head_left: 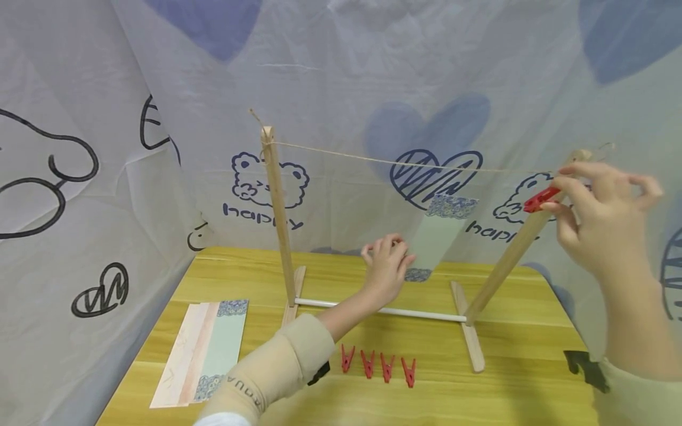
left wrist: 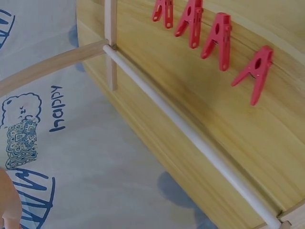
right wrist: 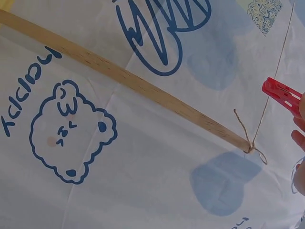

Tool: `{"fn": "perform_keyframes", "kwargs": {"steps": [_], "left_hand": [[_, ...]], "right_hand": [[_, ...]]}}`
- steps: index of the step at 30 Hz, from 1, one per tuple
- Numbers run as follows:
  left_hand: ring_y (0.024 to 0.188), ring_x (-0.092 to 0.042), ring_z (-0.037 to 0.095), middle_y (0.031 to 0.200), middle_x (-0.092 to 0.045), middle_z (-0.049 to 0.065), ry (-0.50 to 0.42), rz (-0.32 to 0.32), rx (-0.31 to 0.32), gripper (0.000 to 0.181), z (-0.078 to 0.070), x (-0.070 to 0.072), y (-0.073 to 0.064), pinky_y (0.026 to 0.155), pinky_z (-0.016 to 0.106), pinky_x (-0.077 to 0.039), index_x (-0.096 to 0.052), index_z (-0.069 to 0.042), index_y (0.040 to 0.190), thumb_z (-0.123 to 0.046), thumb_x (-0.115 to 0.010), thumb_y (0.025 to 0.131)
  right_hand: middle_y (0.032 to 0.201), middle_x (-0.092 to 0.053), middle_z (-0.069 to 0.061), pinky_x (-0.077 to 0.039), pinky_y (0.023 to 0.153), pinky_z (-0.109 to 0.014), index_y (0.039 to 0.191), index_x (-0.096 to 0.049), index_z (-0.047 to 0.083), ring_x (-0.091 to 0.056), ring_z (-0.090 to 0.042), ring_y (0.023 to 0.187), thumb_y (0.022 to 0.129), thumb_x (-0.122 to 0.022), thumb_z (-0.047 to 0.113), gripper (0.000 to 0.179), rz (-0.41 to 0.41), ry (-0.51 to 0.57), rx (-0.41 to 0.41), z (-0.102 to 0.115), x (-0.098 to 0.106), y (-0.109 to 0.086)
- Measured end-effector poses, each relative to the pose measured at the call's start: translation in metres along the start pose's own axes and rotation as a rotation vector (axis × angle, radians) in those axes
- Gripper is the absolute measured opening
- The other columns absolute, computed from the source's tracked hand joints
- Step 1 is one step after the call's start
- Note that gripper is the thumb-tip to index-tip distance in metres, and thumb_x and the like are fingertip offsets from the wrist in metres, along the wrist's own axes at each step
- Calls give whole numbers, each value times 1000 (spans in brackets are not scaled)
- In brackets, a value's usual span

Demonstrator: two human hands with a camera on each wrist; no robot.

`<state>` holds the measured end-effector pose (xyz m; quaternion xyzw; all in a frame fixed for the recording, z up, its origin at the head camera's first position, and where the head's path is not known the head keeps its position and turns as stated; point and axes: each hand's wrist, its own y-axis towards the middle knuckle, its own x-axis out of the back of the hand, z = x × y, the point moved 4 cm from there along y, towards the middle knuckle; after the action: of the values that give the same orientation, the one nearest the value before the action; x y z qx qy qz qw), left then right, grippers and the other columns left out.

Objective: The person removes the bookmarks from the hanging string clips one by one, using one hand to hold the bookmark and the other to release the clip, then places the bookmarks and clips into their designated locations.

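Observation:
My left hand [head_left: 386,266] pinches the left edge of a mint-green paper strip [head_left: 439,239] with blue lace-patterned ends. It holds the strip tilted in the air, its top end a little below the string [head_left: 367,158] in the head view. In the left wrist view only a bit of that hand [left wrist: 8,202] shows, beside the strip's patterned end [left wrist: 21,143]. My right hand [head_left: 607,216] is raised by the right post's top and pinches a red clothespin [head_left: 540,200] between thumb and fingers. In the right wrist view the clothespin [right wrist: 282,93] overlaps the string.
The string spans two wooden posts [head_left: 279,219], joined low down by a white rod [head_left: 421,314]. Several red clothespins [head_left: 369,364] lie in a row on the wooden table [head_left: 458,396]. Overlapping pink and mint paper strips [head_left: 224,340] lie at the left. A printed cloth [head_left: 341,71] hangs behind.

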<state>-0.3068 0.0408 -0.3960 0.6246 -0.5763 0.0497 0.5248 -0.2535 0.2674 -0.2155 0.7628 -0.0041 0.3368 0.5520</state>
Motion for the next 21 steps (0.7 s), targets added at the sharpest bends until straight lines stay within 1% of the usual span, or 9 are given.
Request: {"fn": "perform_keyframes", "kwargs": {"steps": [2, 4, 7, 15, 21], "left_hand": [[108, -41, 23, 118, -49, 5, -9, -8, -2, 17, 3, 1, -3, 94, 50, -19, -53, -13, 87, -28, -50, 92], [108, -41, 23, 117, -49, 6, -11, -17, -6, 17, 5, 2, -5, 93, 50, -20, -54, -12, 87, -28, -50, 92], [107, -41, 23, 116, -49, 6, -23, -27, -10, 16, 9, 4, -8, 93, 50, -20, -54, -12, 88, -27, -50, 92], [106, -42, 24, 114, -49, 8, -45, -58, -14, 15, 22, 11, -18, 91, 49, -20, -54, -10, 87, -25, -52, 91], [105, -41, 25, 114, -49, 8, -62, -69, -9, 16, 31, 16, -26, 92, 50, -19, -53, -9, 86, -24, -54, 90]], "right_hand": [[114, -52, -22, -6, 99, -52, 99, -57, -5, -42, -41, 110, 95, -37, 35, 45, -14, 12, 4, 1, -2, -3], [114, -52, -22, -6, 99, -52, 100, -57, -6, -42, -42, 108, 95, -37, 35, 46, -10, 12, 5, 2, -3, -5], [114, -53, -22, -7, 99, -52, 99, -57, -6, -42, -41, 107, 95, -39, 40, 49, -18, 25, 1, 3, -5, -8], [114, -53, -22, -9, 97, -56, 100, -57, -6, -43, -41, 105, 95, -40, 39, 48, 0, 38, 9, 8, -13, -18], [114, -52, -21, -10, 96, -57, 100, -58, -4, -43, -41, 105, 95, -36, 41, 51, 38, 43, -17, 9, -19, -29]]}}
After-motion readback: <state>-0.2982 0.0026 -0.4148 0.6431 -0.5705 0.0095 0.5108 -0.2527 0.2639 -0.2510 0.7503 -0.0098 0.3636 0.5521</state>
